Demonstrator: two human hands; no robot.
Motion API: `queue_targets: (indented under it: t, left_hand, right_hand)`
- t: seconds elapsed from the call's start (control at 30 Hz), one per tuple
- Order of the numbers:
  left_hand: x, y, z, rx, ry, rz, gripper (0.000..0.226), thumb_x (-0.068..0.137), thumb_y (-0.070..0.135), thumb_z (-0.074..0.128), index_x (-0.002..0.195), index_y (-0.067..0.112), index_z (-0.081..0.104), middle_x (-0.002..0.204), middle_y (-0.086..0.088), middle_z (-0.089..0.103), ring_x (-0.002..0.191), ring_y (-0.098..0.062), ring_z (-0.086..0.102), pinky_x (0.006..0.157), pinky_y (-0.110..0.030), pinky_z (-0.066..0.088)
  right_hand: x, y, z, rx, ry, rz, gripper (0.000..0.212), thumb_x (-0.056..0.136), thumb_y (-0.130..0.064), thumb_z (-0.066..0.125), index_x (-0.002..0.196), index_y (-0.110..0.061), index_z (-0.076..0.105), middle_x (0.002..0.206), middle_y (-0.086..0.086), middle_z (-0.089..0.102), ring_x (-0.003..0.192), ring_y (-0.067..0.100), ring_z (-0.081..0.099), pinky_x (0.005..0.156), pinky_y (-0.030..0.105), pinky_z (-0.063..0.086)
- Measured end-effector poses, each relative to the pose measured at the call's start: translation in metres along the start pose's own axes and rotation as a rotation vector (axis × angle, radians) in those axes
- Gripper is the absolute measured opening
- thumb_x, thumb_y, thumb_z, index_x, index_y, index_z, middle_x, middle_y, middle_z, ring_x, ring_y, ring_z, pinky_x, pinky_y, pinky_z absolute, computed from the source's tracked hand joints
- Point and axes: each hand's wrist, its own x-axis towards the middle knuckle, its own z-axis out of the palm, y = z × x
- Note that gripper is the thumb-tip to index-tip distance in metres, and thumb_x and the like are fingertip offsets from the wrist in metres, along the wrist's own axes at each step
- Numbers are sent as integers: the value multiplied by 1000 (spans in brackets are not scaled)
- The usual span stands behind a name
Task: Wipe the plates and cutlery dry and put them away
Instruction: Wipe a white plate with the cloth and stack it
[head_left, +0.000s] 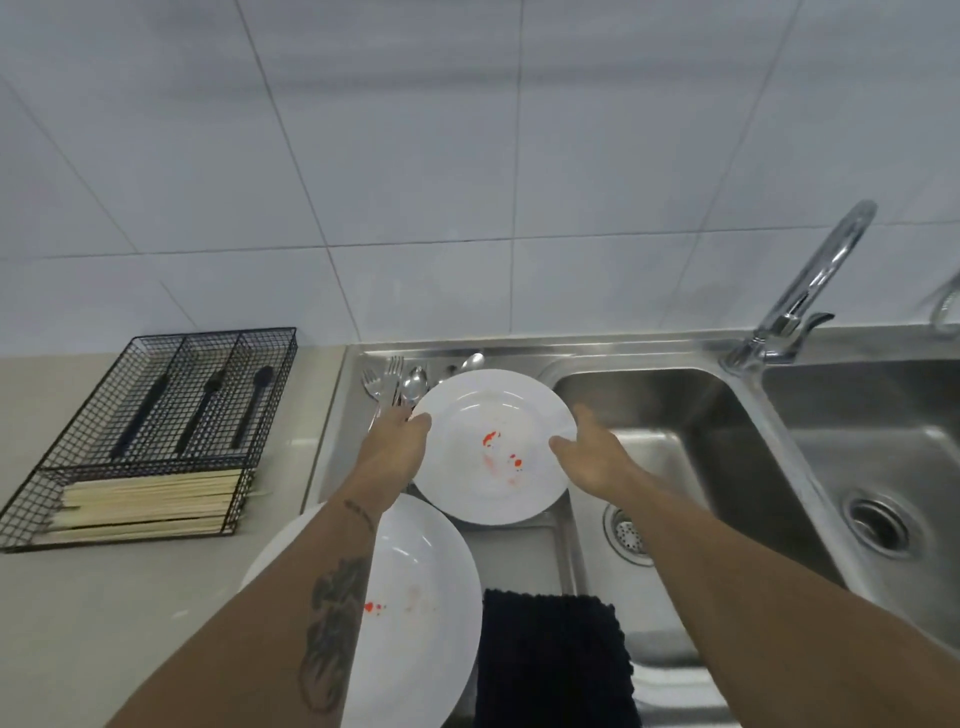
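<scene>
A white plate (493, 410) with red stains lies over the steel draining board. My left hand (395, 441) grips its left rim, thumb on top. At the plate's right rim my right hand (587, 452) touches the edge with spread, relaxed fingers. A second white plate (421, 582), also stained red, lies nearer to me, partly under my left forearm. Forks (387, 382) and spoons (415, 382) lie behind the far plate on the draining board. A dark cloth (550, 660) lies on the sink's front edge.
A black wire cutlery tray (156, 441) on the beige counter at the left holds black utensils and pale chopsticks. A double steel sink (675, 415) with a chrome tap (800, 301) fills the right side. White wall tiles stand behind.
</scene>
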Motion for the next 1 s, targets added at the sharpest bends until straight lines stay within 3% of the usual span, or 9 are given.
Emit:
queue_targets:
  t: [0.1, 0.2, 0.3, 0.53, 0.7, 0.83, 0.9, 1.0]
  left_hand:
    - [5, -2, 5, -2, 17, -42, 16, 95, 29, 50, 105, 23, 62, 111, -3, 65, 103, -27, 62, 98, -44, 50]
    - [9, -3, 8, -15, 2, -87, 50, 90, 38, 52, 137, 21, 54, 133, -2, 57, 119, -28, 56, 105, -47, 45]
    - [11, -1, 10, -47, -1, -110, 66, 82, 43, 53, 144, 23, 49, 139, -1, 54, 121, -28, 55, 106, -44, 45]
    - [7, 6, 15, -50, 21, -57, 57, 97, 31, 54, 152, 23, 39, 149, -3, 46, 127, -28, 51, 104, -39, 44]
    - [-8, 13, 11, -67, 77, 63, 54, 99, 24, 53, 151, 22, 41, 151, -1, 42, 129, -25, 49, 101, -34, 43]
    - [-34, 15, -3, -79, 157, 231, 48, 98, 23, 52, 146, 27, 46, 152, 5, 41, 134, -21, 45, 112, -45, 41]
    - [-49, 15, -15, -101, 210, 333, 45, 98, 20, 51, 142, 29, 49, 144, 10, 46, 130, -13, 46, 111, -37, 41]
    - [-76, 19, -33, -221, 246, 446, 43, 100, 9, 48, 134, 35, 51, 119, 29, 47, 109, 10, 45, 86, 2, 33]
  right_hand:
    - [8, -2, 3, 2, -13, 9, 42, 92, -28, 51, 131, -18, 38, 125, 4, 54, 110, 26, 55, 93, 43, 49]
    - [15, -4, 7, 16, -25, 24, 46, 93, -27, 51, 135, -17, 36, 126, 3, 53, 110, 25, 54, 90, 41, 49]
    - [19, -7, 12, 18, -2, 37, 48, 90, -28, 51, 134, -18, 37, 123, 3, 55, 107, 26, 55, 90, 43, 51]
    - [17, -11, 15, 97, 95, 43, 46, 89, -28, 53, 131, -15, 39, 121, 4, 56, 105, 27, 57, 89, 46, 53]
    - [2, -23, 6, 123, 236, -49, 42, 92, -26, 50, 132, -19, 42, 121, 2, 54, 103, 24, 55, 79, 36, 48]
    - [-25, -43, 3, 189, 340, -133, 43, 89, -30, 46, 132, -26, 43, 118, -1, 55, 102, 22, 56, 84, 42, 53]
    - [-43, -52, 5, 230, 375, -154, 42, 88, -31, 46, 130, -28, 43, 115, -2, 56, 101, 21, 56, 85, 45, 55]
    - [-72, -66, 12, 306, 399, -166, 42, 87, -31, 46, 129, -29, 45, 115, -3, 57, 102, 20, 57, 88, 46, 54]
